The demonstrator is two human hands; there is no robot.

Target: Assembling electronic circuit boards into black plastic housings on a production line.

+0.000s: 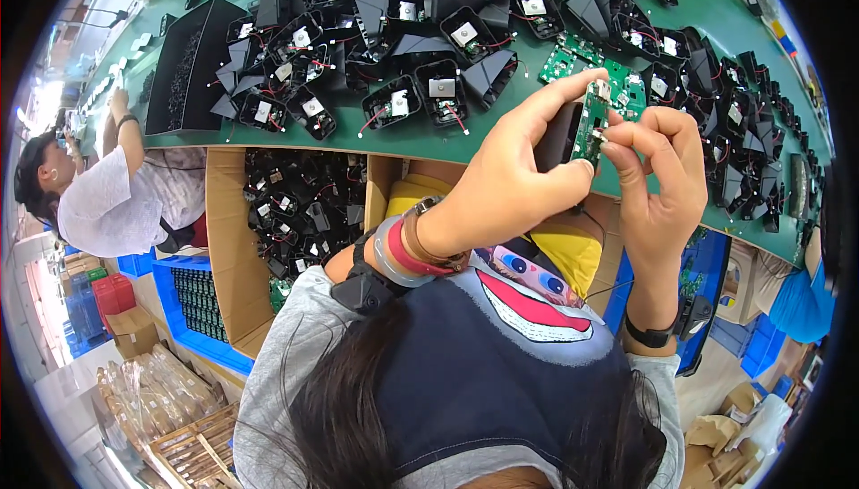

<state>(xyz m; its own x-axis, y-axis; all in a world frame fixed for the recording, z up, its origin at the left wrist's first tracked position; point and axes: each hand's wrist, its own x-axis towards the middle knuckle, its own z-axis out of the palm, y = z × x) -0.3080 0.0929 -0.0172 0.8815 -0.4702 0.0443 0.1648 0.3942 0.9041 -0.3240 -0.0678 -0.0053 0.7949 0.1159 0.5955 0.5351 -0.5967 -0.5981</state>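
Observation:
My left hand [506,167] is closed around a black plastic housing [557,138] that carries a green circuit board [591,122], held on edge above the near side of the table. Its fingers reach over the top end and the thumb presses near the bottom. My right hand [662,171] pinches with thumb and index finger at the board's right edge, against what looks like a small white connector [601,132]. Whether a wire plug sits between those fingertips is too small to tell. Just behind the hands lie loose green circuit boards [573,58] on the table.
Many black housings [443,88] with red and black wires cover the green table [322,162]. A black box [213,28] of small dark parts stands left. Below the edge is a cardboard box [225,247] of housings, beside a blue crate [170,306]. Another person [116,194] works at left.

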